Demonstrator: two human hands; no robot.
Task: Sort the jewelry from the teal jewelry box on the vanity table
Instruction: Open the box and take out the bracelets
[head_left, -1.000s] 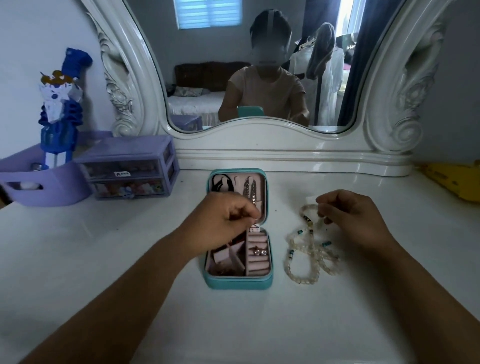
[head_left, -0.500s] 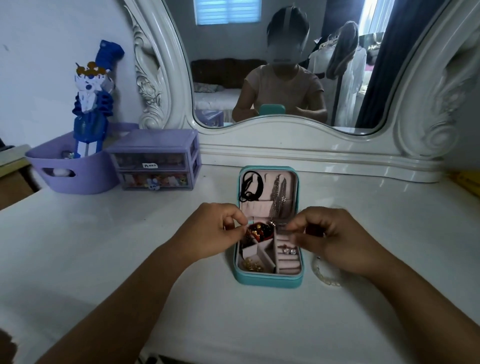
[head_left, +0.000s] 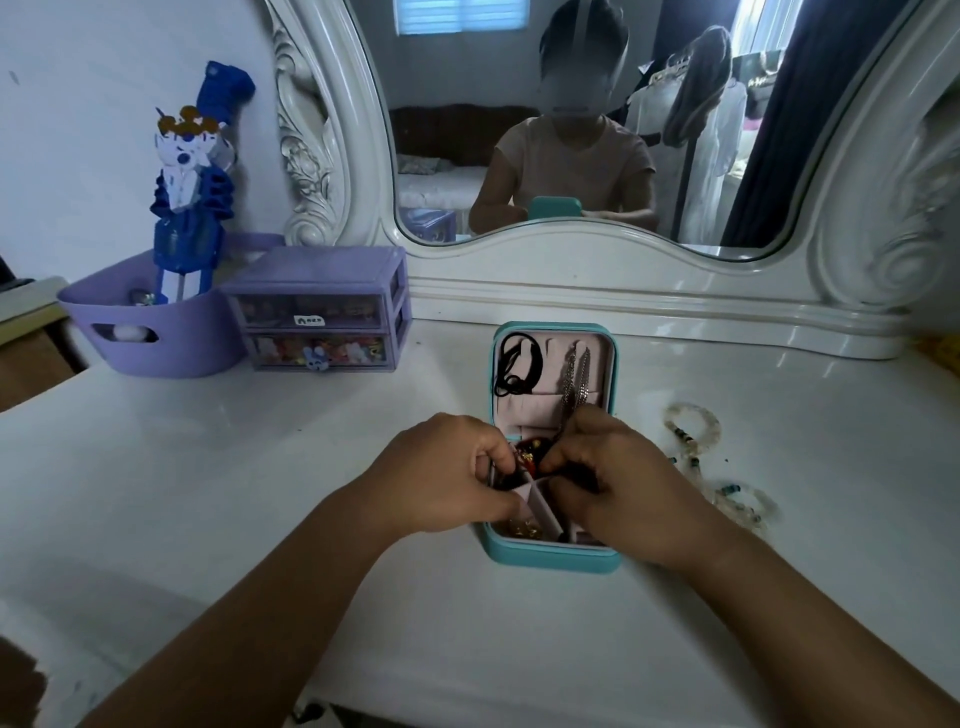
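Note:
The teal jewelry box (head_left: 550, 558) lies open on the white vanity table (head_left: 260, 467), its lid flat toward the mirror. In the lid hang a black cord (head_left: 517, 366) and silver chains (head_left: 576, 382). My left hand (head_left: 441, 475) and my right hand (head_left: 618, 480) meet over the box's upper compartment, fingertips pinching a dark red and gold beaded piece (head_left: 530, 460). Small gold pieces (head_left: 522, 529) lie in the lower left compartment. My right hand hides the ring rolls. Pale beaded bracelets (head_left: 711, 457) lie on the table to the right of the box.
A purple two-drawer organizer (head_left: 319, 312) and a purple basket (head_left: 150, 322) holding a blue and white figure (head_left: 192, 176) stand at the back left. The ornate white mirror frame (head_left: 623, 275) runs along the back. Something yellow (head_left: 940, 353) sits at the far right.
My right hand left the pale bracelets on the table and came over the box. Both hands closed in on the red and gold piece. The view shifted left.

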